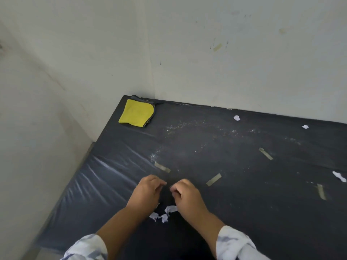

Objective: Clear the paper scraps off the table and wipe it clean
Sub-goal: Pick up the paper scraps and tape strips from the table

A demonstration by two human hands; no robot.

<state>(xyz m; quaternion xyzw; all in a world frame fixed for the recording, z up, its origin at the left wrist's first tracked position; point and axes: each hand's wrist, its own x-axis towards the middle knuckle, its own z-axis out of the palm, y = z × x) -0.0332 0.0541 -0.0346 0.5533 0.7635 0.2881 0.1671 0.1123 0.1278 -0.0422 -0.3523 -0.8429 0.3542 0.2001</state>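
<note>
The black-covered table stands in a wall corner. My left hand and my right hand hover close together over its near middle, fingers curled, and I see nothing held in either. A small heap of white paper scraps lies just below my wrists. Loose scraps lie farther off: one near the back edge, one at the back right, and one at the right border. A folded yellow cloth sits in the table's far left corner.
Several strips of beige tape are stuck to the cover, among them one just beyond my hands and one to the right. Fine white crumbs dust the middle. Walls close off the back and left sides.
</note>
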